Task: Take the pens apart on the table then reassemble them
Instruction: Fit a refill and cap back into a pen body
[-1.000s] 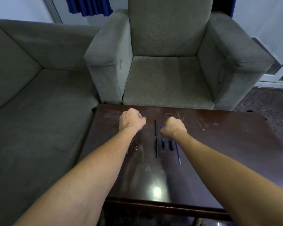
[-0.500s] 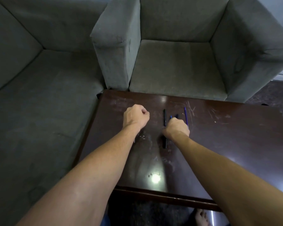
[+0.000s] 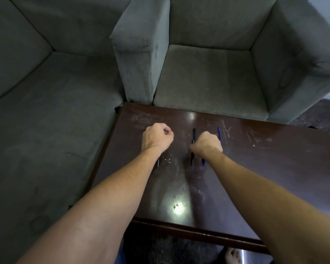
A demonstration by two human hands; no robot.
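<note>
head | pen parts lie in a row on the table (image 3: 274, 168): black barrel (image 3: 194, 134), blue refill (image 3: 219, 133) | left hand (image 3: 157, 138) fisted, nothing seen in it | right hand (image 3: 207, 144) curled over the parts, grip hidden, we cannot tell | we judge the parts light, stiff, slick, prone to roll; pinch mid-barrel

The dark brown wooden table (image 3: 274, 168) is glossy, mirroring a lamp, yet scuffed with pale scratches. The grey cloth armchair (image 3: 208, 79) and grey cloth sofa (image 3: 46, 121) look matt and softly napped. The black pen barrel (image 3: 194, 134) and thin blue pen tube (image 3: 219, 133) appear to be smooth plastic.
</note>
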